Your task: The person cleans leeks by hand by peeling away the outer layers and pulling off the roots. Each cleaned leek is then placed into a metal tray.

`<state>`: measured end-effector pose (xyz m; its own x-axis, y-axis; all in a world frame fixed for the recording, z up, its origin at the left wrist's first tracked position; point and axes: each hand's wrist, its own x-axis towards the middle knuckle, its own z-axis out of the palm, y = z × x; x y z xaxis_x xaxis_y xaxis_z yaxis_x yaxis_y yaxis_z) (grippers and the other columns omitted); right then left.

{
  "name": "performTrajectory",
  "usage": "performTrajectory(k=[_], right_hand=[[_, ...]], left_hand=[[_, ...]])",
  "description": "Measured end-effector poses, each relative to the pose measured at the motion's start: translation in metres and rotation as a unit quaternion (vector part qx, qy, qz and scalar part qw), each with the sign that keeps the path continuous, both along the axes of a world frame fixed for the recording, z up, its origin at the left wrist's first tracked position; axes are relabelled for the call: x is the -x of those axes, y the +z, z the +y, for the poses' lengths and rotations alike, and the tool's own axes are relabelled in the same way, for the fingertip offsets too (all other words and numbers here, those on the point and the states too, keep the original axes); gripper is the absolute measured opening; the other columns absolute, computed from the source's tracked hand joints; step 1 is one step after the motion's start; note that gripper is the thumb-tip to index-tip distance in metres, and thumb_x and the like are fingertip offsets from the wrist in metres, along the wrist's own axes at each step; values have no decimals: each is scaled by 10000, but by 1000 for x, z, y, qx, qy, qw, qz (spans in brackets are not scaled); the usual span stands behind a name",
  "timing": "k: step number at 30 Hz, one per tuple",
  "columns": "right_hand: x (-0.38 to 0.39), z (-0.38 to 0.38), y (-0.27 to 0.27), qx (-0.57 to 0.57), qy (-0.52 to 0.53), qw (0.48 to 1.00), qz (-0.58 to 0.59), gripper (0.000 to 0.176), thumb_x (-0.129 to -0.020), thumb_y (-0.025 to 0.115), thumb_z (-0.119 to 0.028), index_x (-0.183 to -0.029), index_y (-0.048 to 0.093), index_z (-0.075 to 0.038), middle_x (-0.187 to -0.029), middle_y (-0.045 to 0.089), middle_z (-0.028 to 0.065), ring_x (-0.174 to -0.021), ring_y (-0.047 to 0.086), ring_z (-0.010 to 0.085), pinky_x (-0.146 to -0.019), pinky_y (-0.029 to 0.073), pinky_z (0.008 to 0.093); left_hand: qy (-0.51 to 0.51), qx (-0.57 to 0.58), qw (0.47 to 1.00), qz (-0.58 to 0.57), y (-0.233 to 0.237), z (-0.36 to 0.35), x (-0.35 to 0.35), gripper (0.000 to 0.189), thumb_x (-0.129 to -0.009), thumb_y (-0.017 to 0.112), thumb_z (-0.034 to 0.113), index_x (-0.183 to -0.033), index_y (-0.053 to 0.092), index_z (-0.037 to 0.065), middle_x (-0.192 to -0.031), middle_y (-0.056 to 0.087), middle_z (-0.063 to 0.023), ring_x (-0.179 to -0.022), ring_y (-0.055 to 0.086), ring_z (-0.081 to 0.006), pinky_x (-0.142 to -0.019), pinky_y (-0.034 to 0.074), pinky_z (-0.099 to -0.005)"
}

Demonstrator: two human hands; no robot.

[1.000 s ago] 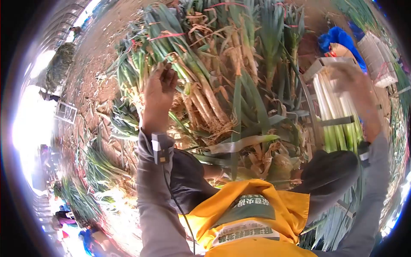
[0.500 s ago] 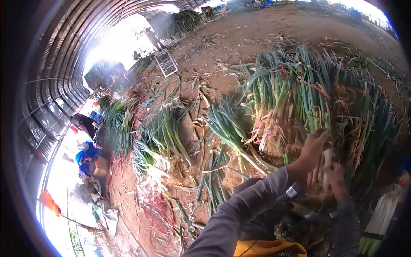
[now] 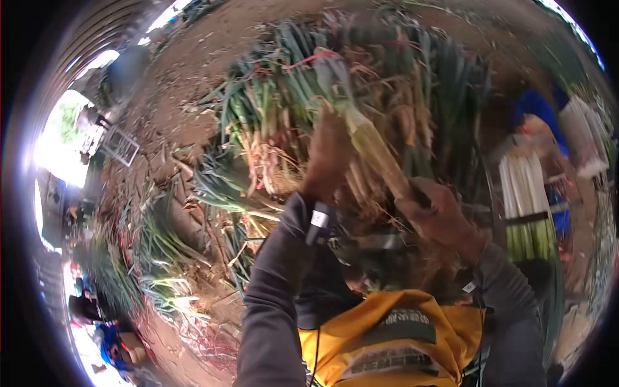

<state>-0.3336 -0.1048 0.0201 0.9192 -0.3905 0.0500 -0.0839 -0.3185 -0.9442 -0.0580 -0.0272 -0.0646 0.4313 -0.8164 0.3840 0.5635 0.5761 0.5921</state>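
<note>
Leek (image 3: 364,138) held at its root end by right hand (image 3: 438,216), fingers clamped; left hand (image 3: 329,155) blurred, grip unclear. Untrimmed leek pile (image 3: 271,129) behind; trimmed bundle (image 3: 525,193) beside.

left hand (image 3: 329,158) and right hand (image 3: 440,216) gripping one leek (image 3: 373,147), leek pile (image 3: 271,119) behind, trimmed leeks (image 3: 523,187) beside

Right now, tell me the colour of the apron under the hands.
Yellow-orange apron with a dark green printed panel; the head view shows it.
</note>
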Motion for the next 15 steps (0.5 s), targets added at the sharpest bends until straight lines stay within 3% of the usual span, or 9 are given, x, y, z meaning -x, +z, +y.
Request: performTrajectory(k=[2, 4, 5, 8, 10, 15], right_hand=[[18, 1, -10, 57, -16, 998, -22, 330, -884, 719, -141, -1133, 596, 37, -917, 613, 103, -767, 599, 186, -685, 479, 302], [33, -3, -20, 125, -29, 991, -46, 347, -861, 737, -115, -1139, 591, 32, -916, 592, 121, -757, 600, 213, -686, 484, 309], [40, -4, -26, 156, -27, 985, -68, 360, -852, 737, -90, -1155, 583, 28, -912, 573, 131, -753, 602, 231, -689, 488, 315], [50, -4, -55, 174, -21, 980, -93, 410, -865, 706, -37, -1243, 555, 11, -921, 585, 145, -752, 622, 270, -696, 505, 330], [52, -1, -76, 8, -65, 997, -47, 447, -894, 707, -49, -1307, 546, 4, -951, 625, 162, -773, 639, 315, -709, 514, 334], [34, 1, -85, 115, -105, 985, -76, 476, -940, 696, -129, -1369, 526, -10, -1057, 671, 212, -888, 679, 375, -771, 536, 367]], left_hand=[[-10, -52, 993, 107, 11, -19, 0, 361, -1065, 494, 321, -1315, 538, 64, -1162, 626, -95, -1068, 620, -243, -933, 527, -406], [60, -151, 984, 80, 22, -29, 17, 401, -1039, 551, 348, -1335, 533, 77, -1177, 627, -107, -1065, 620, -250, -925, 529, -415], [44, -99, 992, 64, 47, -24, 42, 427, -1013, 594, 374, -1328, 546, 89, -1183, 632, -116, -1052, 626, -256, -918, 529, -425], [53, -121, 988, 81, 69, -31, 56, 368, -983, 660, 279, -1280, 567, 84, -1111, 660, -104, -1008, 649, -254, -895, 537, -408], [67, -136, 985, 83, 66, -32, 55, 338, -978, 664, 227, -1266, 571, 78, -1104, 662, -101, -1014, 652, -253, -902, 536, -406], [140, -124, 981, 55, 69, -24, 44, 297, -965, 636, 53, -1254, 569, 55, -1109, 655, -102, -1020, 661, -250, -932, 533, -395]])
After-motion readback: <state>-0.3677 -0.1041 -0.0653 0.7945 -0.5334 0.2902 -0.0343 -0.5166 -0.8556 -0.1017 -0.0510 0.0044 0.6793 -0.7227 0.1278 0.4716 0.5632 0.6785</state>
